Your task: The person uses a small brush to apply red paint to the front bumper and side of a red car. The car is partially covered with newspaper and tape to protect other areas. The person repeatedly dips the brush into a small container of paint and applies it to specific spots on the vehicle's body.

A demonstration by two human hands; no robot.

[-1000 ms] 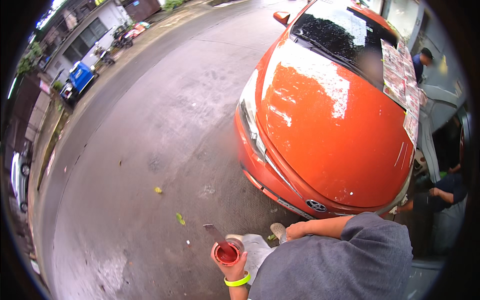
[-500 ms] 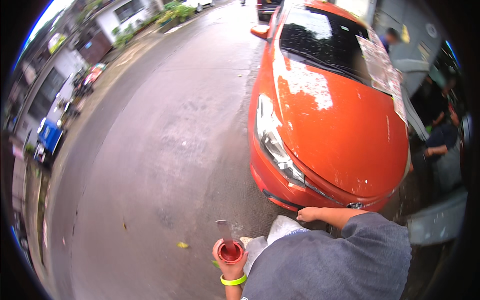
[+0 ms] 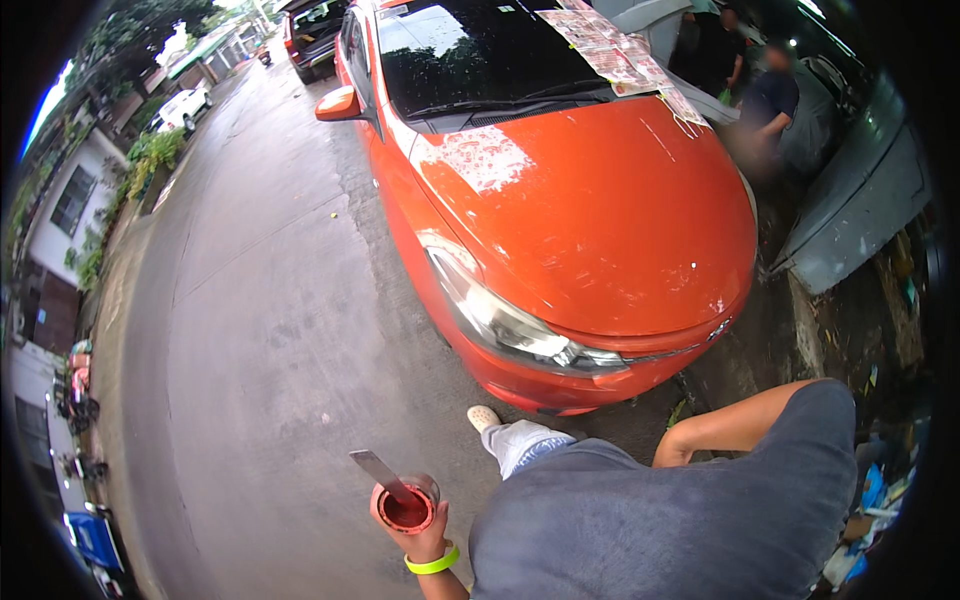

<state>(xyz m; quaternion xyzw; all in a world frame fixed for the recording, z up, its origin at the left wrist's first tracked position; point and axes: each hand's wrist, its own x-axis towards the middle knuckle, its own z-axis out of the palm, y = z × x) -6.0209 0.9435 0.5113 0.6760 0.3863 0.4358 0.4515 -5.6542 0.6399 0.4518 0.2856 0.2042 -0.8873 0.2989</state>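
My left hand (image 3: pixel 425 543) is wrapped round a small open can (image 3: pixel 431 490) with red paint (image 3: pixel 405 513) inside. A flat metal stirring strip (image 3: pixel 376 467) stands slanted in the paint, its free end leaning out to the left over the rim. A yellow-green band circles that wrist. My right arm (image 3: pixel 735 425) is bent at the elbow. The right hand itself is hidden behind my grey shirt. Ahead of me stands an orange car (image 3: pixel 590 230), its front corner and headlight (image 3: pixel 510 318) nearest to my hands; neither visible arm touches it.
Printed paper sheets (image 3: pixel 610 48) cover part of the windshield's far right edge. Two people (image 3: pixel 768 100) are by the grey panels (image 3: pixel 860 215) at right. Litter (image 3: pixel 868 510) lies at lower right. Wet road (image 3: pixel 270 330) runs along the left; another vehicle (image 3: pixel 310 38) is parked behind the car.
The view has swung right and I am turned more toward the car. My right hand, earlier visible near the bumper, has gone behind my body. My left hand still holds the can.
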